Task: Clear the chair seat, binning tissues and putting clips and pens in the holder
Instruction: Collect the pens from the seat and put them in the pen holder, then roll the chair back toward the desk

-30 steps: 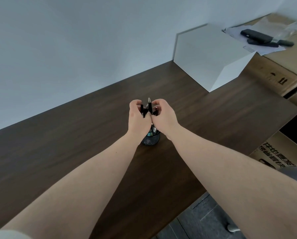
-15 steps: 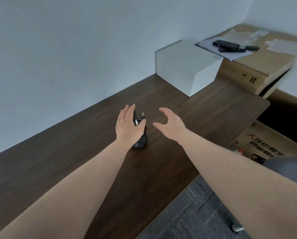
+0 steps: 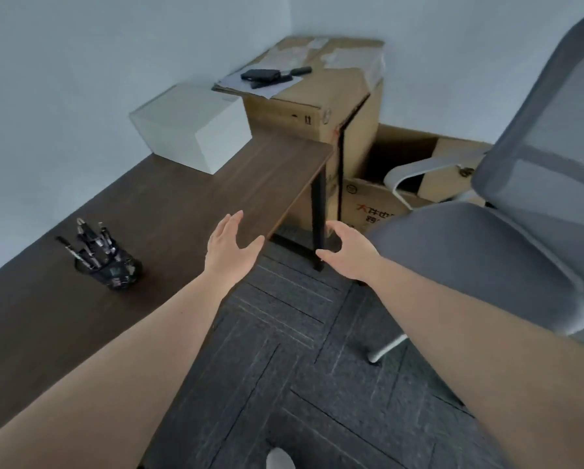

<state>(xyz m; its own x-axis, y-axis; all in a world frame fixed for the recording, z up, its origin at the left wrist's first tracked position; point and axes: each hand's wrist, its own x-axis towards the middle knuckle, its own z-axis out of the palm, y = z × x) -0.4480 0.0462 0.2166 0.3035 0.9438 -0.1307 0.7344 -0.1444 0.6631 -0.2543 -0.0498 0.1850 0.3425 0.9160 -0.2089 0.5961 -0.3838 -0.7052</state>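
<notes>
A dark mesh holder (image 3: 116,270) stands on the dark wooden desk (image 3: 168,198) at the left, with several pens and clips sticking up out of it. My left hand (image 3: 229,248) hovers open over the desk's front edge, well right of the holder. My right hand (image 3: 350,250) is open too, fingers curved, held above the floor just left of the grey chair seat (image 3: 470,255). The visible part of the seat is bare. No tissues or bin are in view.
A white box (image 3: 192,130) sits at the desk's far end. Behind it a tall cardboard box (image 3: 317,106) carries papers and dark devices. More cartons (image 3: 378,204) lie on the floor beyond the chair. Grey carpet tiles (image 3: 284,367) lie between desk and chair.
Both hands have let go of the pens, opened and drawn away from the holder. The view has swung right, bringing the chair into sight and leaving the holder at the left.
</notes>
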